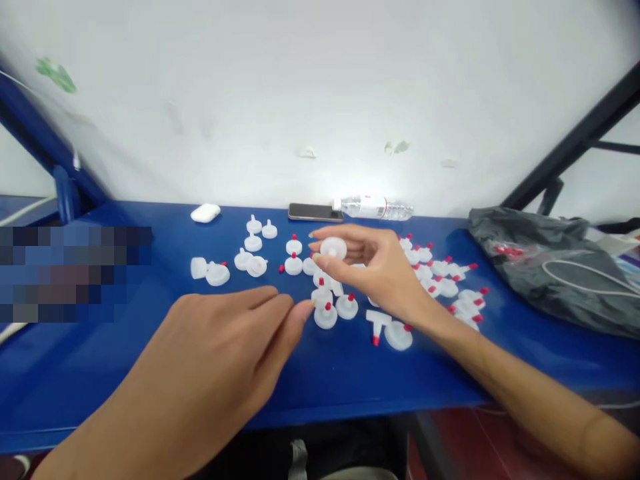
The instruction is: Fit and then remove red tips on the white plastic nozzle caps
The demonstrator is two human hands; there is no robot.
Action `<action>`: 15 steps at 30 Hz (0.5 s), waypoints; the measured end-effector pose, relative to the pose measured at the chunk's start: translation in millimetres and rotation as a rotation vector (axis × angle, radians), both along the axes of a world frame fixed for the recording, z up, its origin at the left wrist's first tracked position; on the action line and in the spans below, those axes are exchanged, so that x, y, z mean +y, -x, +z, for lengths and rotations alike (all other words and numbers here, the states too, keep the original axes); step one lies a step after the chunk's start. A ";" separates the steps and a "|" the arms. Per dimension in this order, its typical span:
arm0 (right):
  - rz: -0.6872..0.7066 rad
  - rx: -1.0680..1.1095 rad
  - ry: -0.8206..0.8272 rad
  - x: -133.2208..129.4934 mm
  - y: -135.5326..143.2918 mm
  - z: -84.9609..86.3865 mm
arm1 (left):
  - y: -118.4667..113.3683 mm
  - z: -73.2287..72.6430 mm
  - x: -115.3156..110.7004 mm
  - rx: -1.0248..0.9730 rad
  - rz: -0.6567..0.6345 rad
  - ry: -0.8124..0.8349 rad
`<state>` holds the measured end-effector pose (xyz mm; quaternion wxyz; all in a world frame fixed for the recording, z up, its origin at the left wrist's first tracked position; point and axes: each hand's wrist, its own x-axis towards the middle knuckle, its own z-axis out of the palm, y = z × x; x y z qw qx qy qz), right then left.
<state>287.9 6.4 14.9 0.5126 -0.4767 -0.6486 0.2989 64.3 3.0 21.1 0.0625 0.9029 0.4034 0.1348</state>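
Right hand (pixel 387 270) pinches a white cap (pixel 333 249); keep the pinch light. Left hand (pixel 230 347), eight o'clock from it, curls inward; can't tell whether it's grasping anything.

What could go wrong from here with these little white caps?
The white cap pinched in the right hand is raised above the table, so it could slip and drop among the others.

The left hand is close beside a red-tipped cap and might knock it.

A tiny red piece, apparently loose on the table, could easily get brushed away.
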 end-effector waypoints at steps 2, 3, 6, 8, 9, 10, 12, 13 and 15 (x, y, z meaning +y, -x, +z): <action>0.017 0.003 0.049 0.2 0.7 -0.3 | 7.6 9.7 8.8 -0.088 0.064 -0.200; 0.025 -0.005 0.073 0.4 1.1 -0.5 | 12.3 13.1 14.0 -0.102 0.103 -0.250; 0.029 -0.016 0.095 2.7 1.9 -1.6 | 27.6 17.5 32.1 -0.060 0.200 -0.206; 0.050 -0.022 0.089 5.4 2.0 -2.2 | 36.1 16.5 44.0 -0.028 0.224 -0.141; 0.064 -0.035 0.091 6.8 2.0 -2.3 | 39.3 15.0 49.3 -0.021 0.236 -0.118; 0.077 -0.054 0.096 7.9 2.0 -2.3 | 42.0 13.0 54.1 -0.012 0.241 -0.101; 0.097 -0.092 0.108 8.9 2.2 -2.2 | 45.8 7.9 61.8 0.009 0.264 -0.102; 0.102 -0.104 0.113 8.8 2.3 -2.3 | 47.2 5.2 64.9 0.032 0.266 -0.103; 0.104 -0.127 0.110 7.9 2.5 -3.2 | 49.4 0.1 69.6 0.079 0.287 -0.090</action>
